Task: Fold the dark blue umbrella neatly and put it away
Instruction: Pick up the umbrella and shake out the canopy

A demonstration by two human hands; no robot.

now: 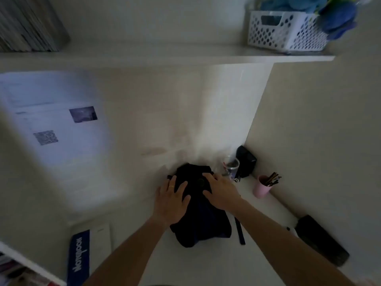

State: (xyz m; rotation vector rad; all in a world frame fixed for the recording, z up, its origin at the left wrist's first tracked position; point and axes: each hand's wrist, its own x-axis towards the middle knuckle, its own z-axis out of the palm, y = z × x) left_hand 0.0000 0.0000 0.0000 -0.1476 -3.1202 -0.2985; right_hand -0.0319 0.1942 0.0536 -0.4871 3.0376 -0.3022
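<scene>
A blue notebook (pixel 78 256) is seen at the desk's (pixel 127 203) front-left edge, with a white sheet just beside it. Printed papers (pixel 55 124) are pinned on the back wall at the left. The dark blue umbrella (pixel 201 215) is laid collapsed and bunched near the middle of the desk, towards the back edge, its strap (pixel 240 232) trailing on the desk at its right side. The left hand (pixel 172 200) is pressed flat on the fabric, fingers spread, nothing gripped; a ring is worn. The right hand (pixel 221 193) is likewise laid open on the umbrella's top. In the back-right corner a clear cup (pixel 231 167), a black object (pixel 246 161) and a pink cup (pixel 261 187) of brushes are placed. A black case (pixel 322 242) is set along the right edge. A white basket (pixel 286 30) is kept on the shelf above.
</scene>
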